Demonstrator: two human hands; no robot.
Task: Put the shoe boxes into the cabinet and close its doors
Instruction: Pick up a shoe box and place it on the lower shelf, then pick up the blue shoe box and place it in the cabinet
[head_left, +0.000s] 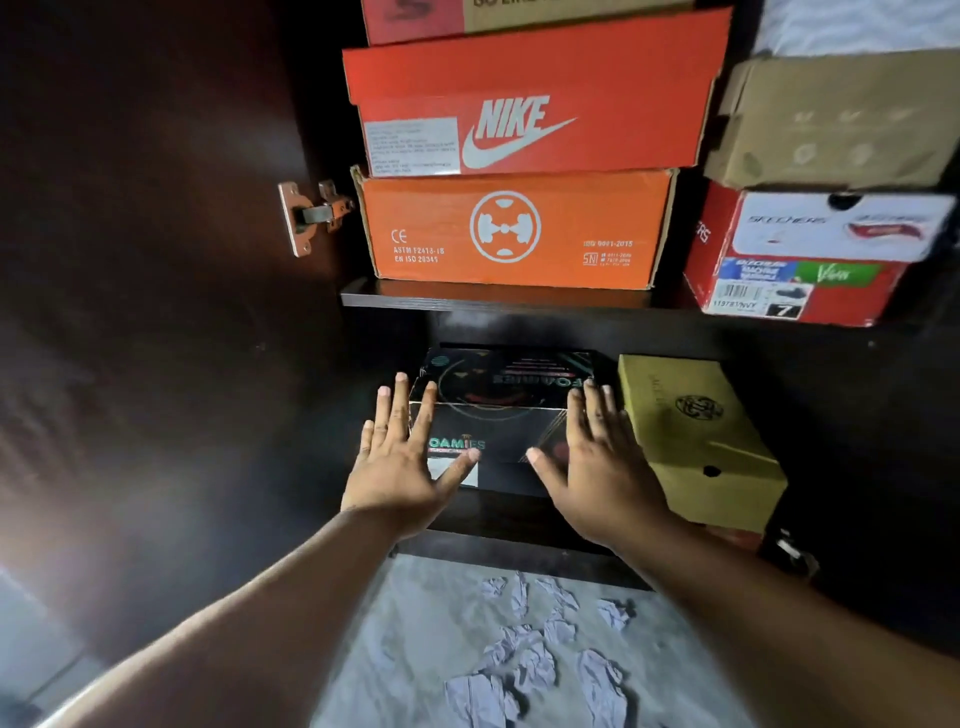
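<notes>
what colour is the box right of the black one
Mustard yellow cardboard shoe box, clearest in the head view.

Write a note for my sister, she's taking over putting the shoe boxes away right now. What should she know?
Left hand: open, fingers straight, against the front left corner of the black box.
Right hand: open, fingers straight, against that box's front right corner.
Black box: on the lower shelf, front end still near the shelf's edge, beside the yellow box.
Upper shelf: red box stacked on the orange box; to the right, a brown box sits on a red and white box.
Done: these boxes are inside the cabinet.
Left: probably push the black box further in, then close the doors; the left door stands open.
</notes>
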